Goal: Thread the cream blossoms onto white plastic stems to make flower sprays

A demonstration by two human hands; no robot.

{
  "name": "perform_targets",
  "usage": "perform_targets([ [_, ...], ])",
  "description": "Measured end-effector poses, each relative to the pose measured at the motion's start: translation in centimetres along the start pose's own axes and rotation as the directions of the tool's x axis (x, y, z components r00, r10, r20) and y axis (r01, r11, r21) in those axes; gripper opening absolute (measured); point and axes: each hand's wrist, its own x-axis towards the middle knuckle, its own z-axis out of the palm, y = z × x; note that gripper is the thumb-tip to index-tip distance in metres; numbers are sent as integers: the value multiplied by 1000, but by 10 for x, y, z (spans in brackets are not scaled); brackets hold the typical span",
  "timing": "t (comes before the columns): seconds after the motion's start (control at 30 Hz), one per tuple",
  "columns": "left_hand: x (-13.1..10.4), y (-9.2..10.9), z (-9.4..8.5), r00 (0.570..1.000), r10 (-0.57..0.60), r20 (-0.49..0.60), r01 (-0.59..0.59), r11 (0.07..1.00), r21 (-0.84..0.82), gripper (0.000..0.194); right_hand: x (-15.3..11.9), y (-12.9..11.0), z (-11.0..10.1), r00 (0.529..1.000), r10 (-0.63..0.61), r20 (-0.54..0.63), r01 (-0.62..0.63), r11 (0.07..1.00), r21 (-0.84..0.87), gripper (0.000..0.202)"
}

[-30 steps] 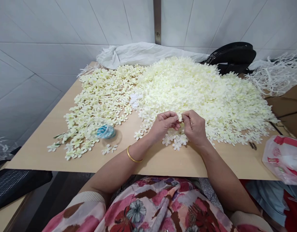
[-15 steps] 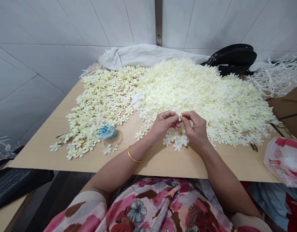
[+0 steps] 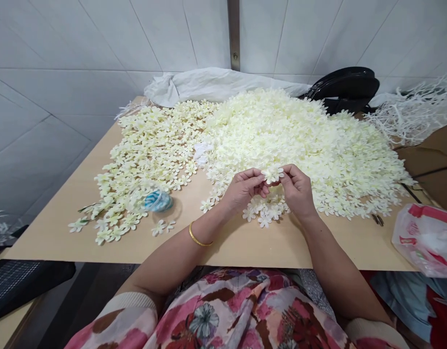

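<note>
While left hand and right hand pinch one flower, blossom heap beyond, cup leftward.

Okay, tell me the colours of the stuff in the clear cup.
Blue and white, swirled together, in the cup; the head view shows it.

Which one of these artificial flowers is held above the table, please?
The pale artificial flower pinched between the fingers of the left hand and right hand; the others lie in the large heap or spread on the table.
</note>
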Motion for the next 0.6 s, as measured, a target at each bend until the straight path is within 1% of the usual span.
perform_targets([
  [0.07, 0, 1, 0, 999, 2, -40, -1, 1000, 4, 23, 4, 3, -2, 997, 75, -25, -68, 977, 202, 12],
  [0.13, 1, 1, 0, 997, 11, -72, -10, 1000, 15, 24, 8, 4, -4, 990, 134, -42, -110, 923, 368, 14],
  [0.2, 1, 2, 0, 996, 23, -90, -19, 999, 37, 24, 11, 4, -6, 985, 162, -59, -120, 889, 441, 17],
  [0.27, 0, 2, 1, 995, 27, -98, -21, 998, 58, 25, 13, 3, -10, 982, 141, -130, -76, 909, 409, 19],
  [0.3, 0, 2, 1, 994, 25, -102, -18, 998, 68, 25, 14, 3, -12, 974, 111, -198, -37, 939, 341, 18],
  [0.33, 0, 2, 1, 994, 24, -109, -16, 997, 77, 25, 14, 4, -15, 958, 64, -278, 3, 972, 233, 16],
  [0.37, 0, 1, 1, 993, 26, -116, -15, 996, 87, 24, 15, 4, -18, 939, 0, -343, 32, 996, 86, 15],
  [0.4, 0, 1, 1, 992, 30, -121, -19, 995, 96, 24, 15, 6, -21, 922, -77, -380, 49, 995, -82, 14],
  [0.43, 0, 1, 1, 991, 36, -125, -23, 994, 104, 24, 16, 7, -24, 910, -153, -385, 60, 968, -243, 14],
  [0.47, -1, 0, 1, 991, 40, -127, -26, 994, 110, 23, 16, 9, -27, 906, -221, -362, 74, 923, -377, 13],
  [0.5, -1, 0, 1, 991, 45, -127, -30, 993, 115, 23, 17, 9, -28, 900, -282, -334, 98, 875, -474, 12],
  [0.53, -1, -1, 1, 991, 50, -125, -35, 992, 120, 22, 17, 9, -29, 889, -338, -309, 130, 833, -538, 11],
  [0.6, 0, -2, 1, 990, 64, -124, -47, 990, 136, 21, 14, 6, -27, 847, -449, -284, 209, 773, -599, 10],
])
